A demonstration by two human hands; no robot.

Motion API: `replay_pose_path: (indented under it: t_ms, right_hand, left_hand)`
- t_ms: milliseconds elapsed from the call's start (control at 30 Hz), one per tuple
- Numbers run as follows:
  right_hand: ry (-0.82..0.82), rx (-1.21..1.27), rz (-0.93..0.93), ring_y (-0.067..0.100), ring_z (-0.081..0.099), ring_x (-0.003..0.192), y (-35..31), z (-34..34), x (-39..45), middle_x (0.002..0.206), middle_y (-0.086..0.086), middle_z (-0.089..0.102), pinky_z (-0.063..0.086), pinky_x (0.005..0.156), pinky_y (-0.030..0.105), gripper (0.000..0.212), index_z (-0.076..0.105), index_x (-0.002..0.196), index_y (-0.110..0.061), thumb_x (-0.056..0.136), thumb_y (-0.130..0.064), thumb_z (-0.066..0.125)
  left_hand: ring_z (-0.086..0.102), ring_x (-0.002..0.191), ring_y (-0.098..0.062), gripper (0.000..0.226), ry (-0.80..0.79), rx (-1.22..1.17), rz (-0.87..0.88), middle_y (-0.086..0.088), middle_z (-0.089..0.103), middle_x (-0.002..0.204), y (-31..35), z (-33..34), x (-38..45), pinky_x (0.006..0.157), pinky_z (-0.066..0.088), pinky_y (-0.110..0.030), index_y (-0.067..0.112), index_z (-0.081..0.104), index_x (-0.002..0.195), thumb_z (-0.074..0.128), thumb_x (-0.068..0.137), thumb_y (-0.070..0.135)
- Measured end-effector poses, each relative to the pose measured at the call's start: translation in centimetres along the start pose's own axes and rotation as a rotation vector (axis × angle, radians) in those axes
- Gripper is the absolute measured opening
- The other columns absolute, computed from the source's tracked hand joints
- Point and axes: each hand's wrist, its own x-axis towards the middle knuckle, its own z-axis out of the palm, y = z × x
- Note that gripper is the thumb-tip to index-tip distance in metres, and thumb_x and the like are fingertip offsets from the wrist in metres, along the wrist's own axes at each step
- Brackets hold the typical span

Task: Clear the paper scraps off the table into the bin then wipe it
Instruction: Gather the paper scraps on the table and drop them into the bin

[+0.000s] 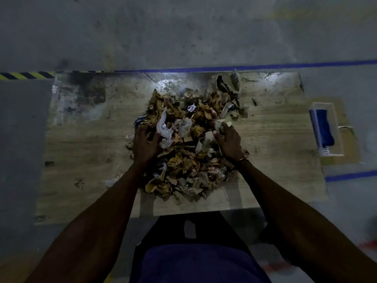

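A heap of brown, yellow and white paper scraps [189, 144] covers the middle of a worn wooden table [81, 139]. My left hand [144, 142] lies on the heap's left side, fingers spread into the scraps. My right hand [229, 140] lies on the heap's right side, fingers curved against the scraps, thumb touching a pale piece. Both palms face inward, with the heap between them. More scraps [228, 84] trail toward the table's far right corner. The scene is dim and no bin shows.
A clear tray holding a blue cloth [323, 129] sits at the table's right edge. Blue tape lines [244, 67] and a yellow-black hazard strip [26, 75] mark the grey floor beyond. My dark-clothed legs [195, 252] stand at the near edge.
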Motion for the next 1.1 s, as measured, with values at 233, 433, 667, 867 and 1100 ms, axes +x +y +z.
replay_pose_path:
  t_ms: [233,433,667,867,1100]
  right_hand:
    - [0.162,0.099,-0.040,0.039,0.034,0.153,4.3,-2.7,-1.7,0.165,0.021,0.037,0.030,0.123,0.059,0.086,0.038,0.160,-0.011,0.101,-0.073,0.035]
    - [0.158,0.157,0.071,0.043,0.027,0.156,5.0,-1.3,-6.9,0.165,0.027,0.033,0.017,0.128,0.058,0.054,0.036,0.158,0.002,0.112,-0.025,0.043]
    - [0.027,0.260,0.100,0.036,-0.002,0.162,0.8,2.7,-7.7,0.175,0.017,0.003,0.004,0.129,0.043,0.070,0.006,0.167,-0.006,0.113,-0.033,0.042]
    - [0.102,0.320,0.004,0.029,0.010,0.163,1.5,-0.1,-7.7,0.176,0.014,0.010,0.009,0.133,0.040,0.070,0.016,0.167,-0.007,0.112,-0.038,0.045]
    - [0.161,0.300,-0.003,0.031,0.016,0.162,1.3,-3.7,-3.6,0.175,0.015,0.016,0.019,0.130,0.044,0.063,0.022,0.166,-0.009,0.113,-0.035,0.044]
  left_hand:
    - [0.050,0.139,-0.035,0.055,0.250,0.011,-0.103,-0.017,0.053,0.150,-0.6,-4.5,-2.3,0.113,0.040,-0.043,0.010,0.052,0.150,0.062,0.104,0.040]
    - [0.046,0.145,-0.022,0.061,0.317,-0.122,-0.405,-0.010,0.030,0.169,-4.8,-3.5,-8.5,0.123,0.033,-0.046,0.024,0.043,0.157,0.054,0.104,0.052]
    - [0.016,0.161,-0.029,0.059,0.161,-0.198,-0.316,-0.015,0.019,0.173,-0.6,2.6,-9.5,0.128,0.015,-0.037,0.007,0.031,0.163,0.046,0.112,0.034]
    - [0.041,0.145,-0.039,0.063,0.344,-0.126,-0.259,-0.026,0.041,0.158,0.4,1.5,-9.2,0.115,0.039,-0.042,0.002,0.050,0.150,0.054,0.104,0.044]
    - [0.032,0.154,-0.030,0.058,0.332,-0.050,-0.155,-0.015,0.032,0.166,0.4,-3.1,-3.3,0.120,0.032,-0.041,0.017,0.045,0.155,0.057,0.105,0.045]
